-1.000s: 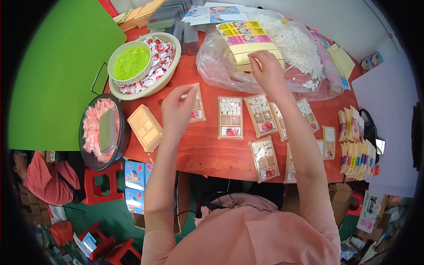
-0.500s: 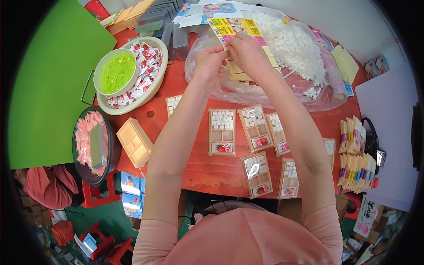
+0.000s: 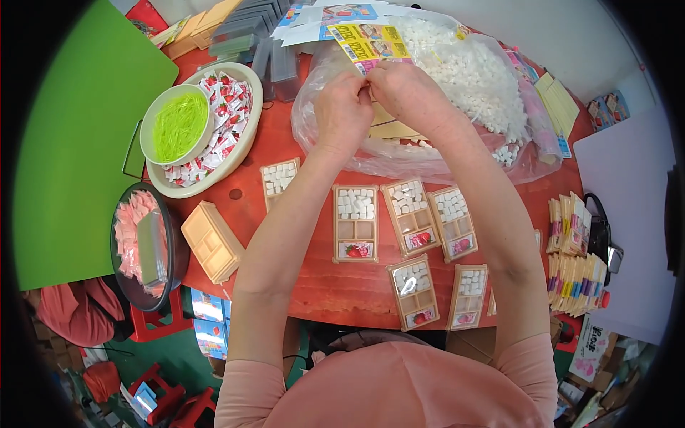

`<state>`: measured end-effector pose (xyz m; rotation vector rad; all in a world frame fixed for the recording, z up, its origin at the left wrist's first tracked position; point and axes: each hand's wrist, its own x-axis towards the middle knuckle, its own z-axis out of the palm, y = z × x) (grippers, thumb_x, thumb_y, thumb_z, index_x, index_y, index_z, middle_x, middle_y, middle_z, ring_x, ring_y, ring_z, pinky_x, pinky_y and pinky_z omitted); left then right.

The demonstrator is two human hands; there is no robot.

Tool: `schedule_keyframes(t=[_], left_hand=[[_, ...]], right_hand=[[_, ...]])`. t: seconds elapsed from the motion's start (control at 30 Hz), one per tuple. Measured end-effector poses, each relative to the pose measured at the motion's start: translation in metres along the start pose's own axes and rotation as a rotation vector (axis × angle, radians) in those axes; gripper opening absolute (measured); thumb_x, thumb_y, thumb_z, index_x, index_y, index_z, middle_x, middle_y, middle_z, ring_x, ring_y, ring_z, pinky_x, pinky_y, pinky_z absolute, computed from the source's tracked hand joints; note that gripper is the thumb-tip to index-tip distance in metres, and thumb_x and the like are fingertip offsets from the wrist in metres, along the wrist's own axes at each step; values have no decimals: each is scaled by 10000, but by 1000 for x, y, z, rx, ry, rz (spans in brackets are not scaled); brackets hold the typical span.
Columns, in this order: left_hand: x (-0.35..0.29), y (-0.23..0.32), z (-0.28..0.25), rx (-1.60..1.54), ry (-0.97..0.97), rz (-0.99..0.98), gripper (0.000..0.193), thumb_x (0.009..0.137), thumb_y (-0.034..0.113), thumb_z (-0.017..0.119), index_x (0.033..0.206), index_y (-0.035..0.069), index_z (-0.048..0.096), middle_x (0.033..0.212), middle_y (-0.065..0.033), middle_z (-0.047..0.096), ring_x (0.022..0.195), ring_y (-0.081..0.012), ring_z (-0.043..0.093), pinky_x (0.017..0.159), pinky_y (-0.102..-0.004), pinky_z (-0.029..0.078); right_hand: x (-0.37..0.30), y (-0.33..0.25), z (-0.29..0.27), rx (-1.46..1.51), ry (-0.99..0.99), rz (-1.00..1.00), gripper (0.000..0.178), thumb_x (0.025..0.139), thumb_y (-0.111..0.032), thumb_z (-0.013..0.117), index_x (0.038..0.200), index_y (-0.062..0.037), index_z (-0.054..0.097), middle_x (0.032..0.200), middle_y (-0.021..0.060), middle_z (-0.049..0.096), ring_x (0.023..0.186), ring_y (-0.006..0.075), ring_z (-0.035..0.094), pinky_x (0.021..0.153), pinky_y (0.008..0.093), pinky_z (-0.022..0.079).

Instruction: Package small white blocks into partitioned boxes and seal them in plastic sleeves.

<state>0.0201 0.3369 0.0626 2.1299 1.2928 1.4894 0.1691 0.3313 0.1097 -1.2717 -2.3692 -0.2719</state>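
Observation:
A sticker sheet (image 3: 372,44), yellow and pink at the top with bare cream backing lower down, lies on the clear plastic bag at the back. My left hand (image 3: 345,110) pinches at the sheet's left edge, its fingertips against those of my right hand (image 3: 410,93). The right hand is also closed and bent over the sheet, hiding part of it; whatever small piece lies between the fingertips cannot be made out. Nearer me, several beige compartment trays, such as this tray (image 3: 356,222), hold white cubes and a small strawberry-printed sachet, with other compartments bare.
White cubes (image 3: 471,78) fill the bag at the back right. At left stand a cream basin (image 3: 246,146) of sachets, a bowl (image 3: 145,135) of green sticks and a dark tub (image 3: 178,271) of pink packets. Stacked beige trays (image 3: 212,242) sit nearby; filled packs (image 3: 574,282) stand at right.
Both hands have shifted slightly left and closer together at the sheet, covering more of its lower pink part. The trays show slightly lower in the view.

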Motion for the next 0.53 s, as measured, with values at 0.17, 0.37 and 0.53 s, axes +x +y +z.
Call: schedule_keyframes(t=[0.17,0.37,0.53], left_hand=[[-7,-8,0,-54,16,86,113,834,16,665,928,-2,725,884,-142,694,781,-332,675,710,-390,526],[-16,-13,2,-158,-67,-47,102,875,55,681,940,-8,728,856,-100,710,715,-216,665,672,-306,514],[-15,-5,2,-350,-142,-556,173,894,156,703,968,8,753,977,-185,740,842,-232,728,736,-397,550]], right_hand=[[0,2,-1,128,-11,13,99,828,-82,659,853,12,675,841,197,674,781,370,662,696,436,537],[-3,1,-8,376,-147,289,135,848,-101,669,887,27,689,829,151,695,680,247,627,679,344,524],[-14,6,15,628,53,426,149,891,-120,663,945,11,708,846,110,734,730,203,642,732,317,532]])
